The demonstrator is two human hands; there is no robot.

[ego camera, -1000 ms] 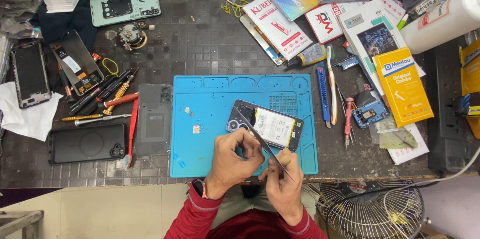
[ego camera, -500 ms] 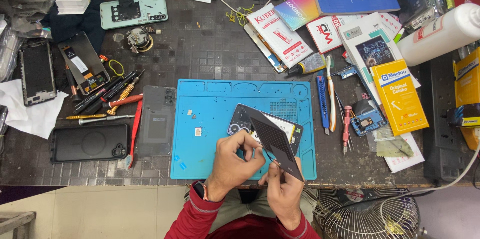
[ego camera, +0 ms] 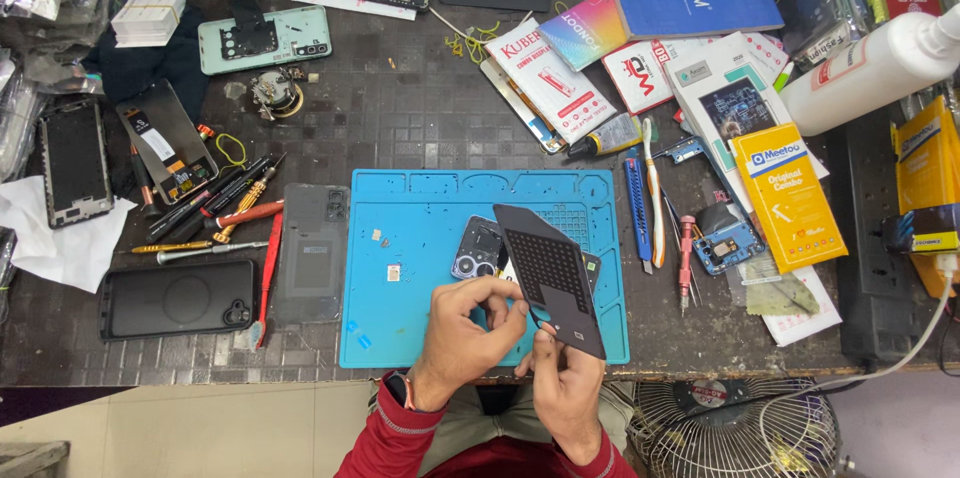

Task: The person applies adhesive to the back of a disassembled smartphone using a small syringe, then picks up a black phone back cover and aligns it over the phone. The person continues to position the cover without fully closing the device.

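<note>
While both hands (ego camera: 520,358) pinch dark panel (ego camera: 552,278), it's tilted over blue mat (ego camera: 410,268).

A thin, dark grey rectangular panel (ego camera: 553,278) with a finely dotted mesh patch on its upper half is held tilted above the left hand (ego camera: 462,333), with its lower edge pinched by the right hand (ego camera: 562,383). Just beyond both hands, partly hidden behind the panel, an opened phone (ego camera: 480,250) with a round camera cluster lies flat.

A phone repair workshop: blue repair mat (ego camera: 420,238), screwdrivers (ego camera: 215,208), and opened phones (ego camera: 265,38) crowding the bench (ego camera: 400,128).
</note>
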